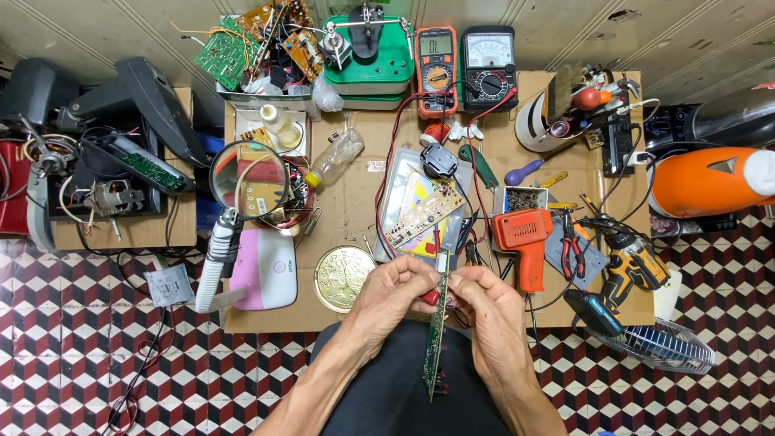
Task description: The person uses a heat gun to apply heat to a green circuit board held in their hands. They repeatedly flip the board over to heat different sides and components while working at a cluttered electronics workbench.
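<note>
A long narrow green circuit board [437, 331] stands on edge over my lap, held between both hands. My left hand [393, 292] pinches its upper end from the left, with a red-handled tool tip showing at the fingers. My right hand [487, 313] grips the same upper end from the right. Just beyond my hands, a tan circuit board [423, 211] lies on a grey tray [393, 190].
On the cardboard bench sit an orange soldering gun [525, 240], a gold round lid [344, 278], a magnifier on a hose [249, 181], two multimeters [465, 66], a green solder stand [370, 48], pliers [573, 247] and a cordless drill [631, 268]. A fan [658, 343] lies on the patterned floor.
</note>
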